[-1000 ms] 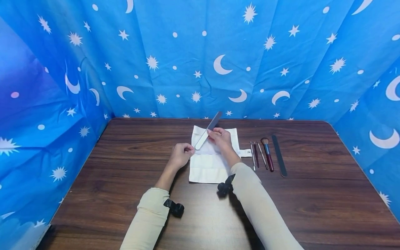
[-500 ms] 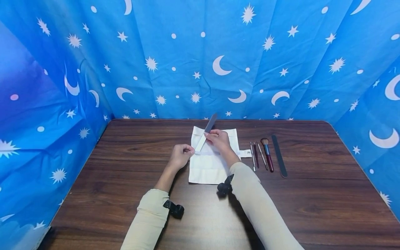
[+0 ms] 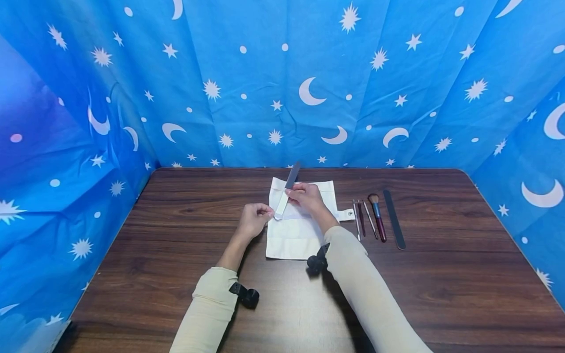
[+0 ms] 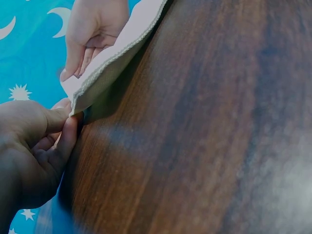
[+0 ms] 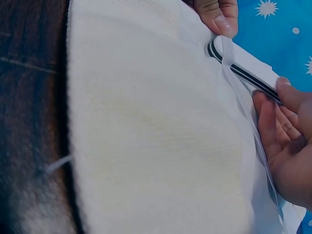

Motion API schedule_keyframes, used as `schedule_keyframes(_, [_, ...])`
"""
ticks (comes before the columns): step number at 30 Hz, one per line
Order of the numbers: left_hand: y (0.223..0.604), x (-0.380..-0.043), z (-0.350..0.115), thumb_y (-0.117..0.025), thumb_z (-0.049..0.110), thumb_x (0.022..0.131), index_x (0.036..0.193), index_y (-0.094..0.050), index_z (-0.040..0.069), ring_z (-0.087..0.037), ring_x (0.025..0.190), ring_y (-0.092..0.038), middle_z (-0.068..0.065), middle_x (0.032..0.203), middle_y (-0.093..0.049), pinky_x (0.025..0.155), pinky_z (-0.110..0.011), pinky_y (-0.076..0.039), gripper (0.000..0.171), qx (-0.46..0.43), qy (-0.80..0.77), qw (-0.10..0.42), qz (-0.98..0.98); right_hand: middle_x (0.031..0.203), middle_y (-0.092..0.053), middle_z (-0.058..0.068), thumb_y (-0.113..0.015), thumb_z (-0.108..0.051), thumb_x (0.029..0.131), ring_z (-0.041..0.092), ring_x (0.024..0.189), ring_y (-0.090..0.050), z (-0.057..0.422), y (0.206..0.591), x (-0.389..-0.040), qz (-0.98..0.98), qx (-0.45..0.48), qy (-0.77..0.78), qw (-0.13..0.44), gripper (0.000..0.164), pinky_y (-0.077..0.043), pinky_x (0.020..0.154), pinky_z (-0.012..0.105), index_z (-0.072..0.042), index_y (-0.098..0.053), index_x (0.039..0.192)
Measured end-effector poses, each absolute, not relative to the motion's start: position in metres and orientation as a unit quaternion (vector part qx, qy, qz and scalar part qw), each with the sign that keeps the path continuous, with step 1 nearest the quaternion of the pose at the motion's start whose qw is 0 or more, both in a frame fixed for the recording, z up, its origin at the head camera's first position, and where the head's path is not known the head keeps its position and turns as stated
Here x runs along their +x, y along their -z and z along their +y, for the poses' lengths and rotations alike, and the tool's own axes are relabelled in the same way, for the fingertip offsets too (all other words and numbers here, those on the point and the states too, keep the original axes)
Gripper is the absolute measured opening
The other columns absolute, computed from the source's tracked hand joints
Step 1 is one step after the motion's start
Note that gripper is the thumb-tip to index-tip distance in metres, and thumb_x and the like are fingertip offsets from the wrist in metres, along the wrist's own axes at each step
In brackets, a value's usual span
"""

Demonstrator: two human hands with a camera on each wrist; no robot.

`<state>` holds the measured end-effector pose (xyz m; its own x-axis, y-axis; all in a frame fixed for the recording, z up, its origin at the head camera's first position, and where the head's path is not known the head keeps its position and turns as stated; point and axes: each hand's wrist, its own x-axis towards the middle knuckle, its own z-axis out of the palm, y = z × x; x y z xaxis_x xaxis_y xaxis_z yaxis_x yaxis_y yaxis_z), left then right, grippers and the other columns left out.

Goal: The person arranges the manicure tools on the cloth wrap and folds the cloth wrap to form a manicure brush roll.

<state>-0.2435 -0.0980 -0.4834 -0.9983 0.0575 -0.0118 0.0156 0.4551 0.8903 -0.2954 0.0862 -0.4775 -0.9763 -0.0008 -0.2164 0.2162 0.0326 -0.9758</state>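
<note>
A white cloth tool roll [image 3: 291, 242] lies unfolded on the table. My left hand [image 3: 253, 220] pinches its left edge between thumb and fingertips, and in the left wrist view that edge of the cloth lifts off the wood. My right hand [image 3: 310, 198] pinches a nail file [image 3: 292, 177] near its middle, slanted over the roll with its grey end pointing away from me. In the right wrist view the white rounded end of the file [image 5: 256, 68] passes under a narrow elastic band [image 5: 227, 51], right beside the left fingertips.
Right of the roll's snap tab [image 3: 346, 214] lie several slim metal and dark tools [image 3: 363, 219], a makeup brush [image 3: 377, 218] and a dark nail file [image 3: 394, 219]. A blue star-and-moon curtain [image 3: 282, 98] hangs behind the brown wooden table [image 3: 185, 196].
My right hand has moved slightly left and toward me, bringing the file's near end down to the elastic and under it. The left hand keeps its pinch on the cloth edge.
</note>
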Motion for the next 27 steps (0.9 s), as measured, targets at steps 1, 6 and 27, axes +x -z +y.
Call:
schedule_keyframes(1, [0.483, -0.243, -0.098, -0.069, 0.004, 0.093, 0.09, -0.074, -0.003, -0.006, 0.064, -0.051, 0.0, 0.072, -0.06, 0.058, -0.017, -0.042, 0.01, 0.021, -0.521, 0.02, 0.853, 0.075, -0.073, -0.005, -0.071, -0.006, 0.093, -0.001, 0.061, -0.066, 0.086, 0.477, -0.295, 0.717, 0.072, 0.688, 0.086, 0.029, -0.055, 0.064, 0.014, 0.012, -0.064, 0.114])
schedule_keyframes(6, [0.483, -0.243, -0.098, -0.069, 0.004, 0.093, 0.09, -0.074, -0.004, -0.006, 0.065, -0.051, -0.002, 0.074, -0.063, 0.059, -0.018, -0.042, 0.01, 0.022, -0.522, 0.021, 0.853, 0.067, -0.069, -0.009, -0.071, -0.009, 0.094, 0.001, 0.06, -0.066, 0.087, 0.474, -0.293, 0.738, 0.044, 0.66, 0.129, 0.025, -0.054, 0.062, 0.014, 0.008, -0.064, 0.11])
schedule_keyframes(27, [0.485, -0.243, -0.098, -0.069, 0.002, 0.094, 0.091, -0.074, -0.006, -0.005, 0.062, -0.051, -0.002, 0.072, -0.062, 0.057, -0.017, -0.043, 0.01, 0.016, -0.537, 0.024, 0.843, 0.061, -0.066, -0.011, -0.073, -0.014, 0.093, 0.001, 0.061, -0.063, 0.094, 0.464, -0.296, 0.79, -0.075, 0.548, 0.264, 0.014, -0.049, 0.061, 0.015, -0.011, -0.063, 0.082])
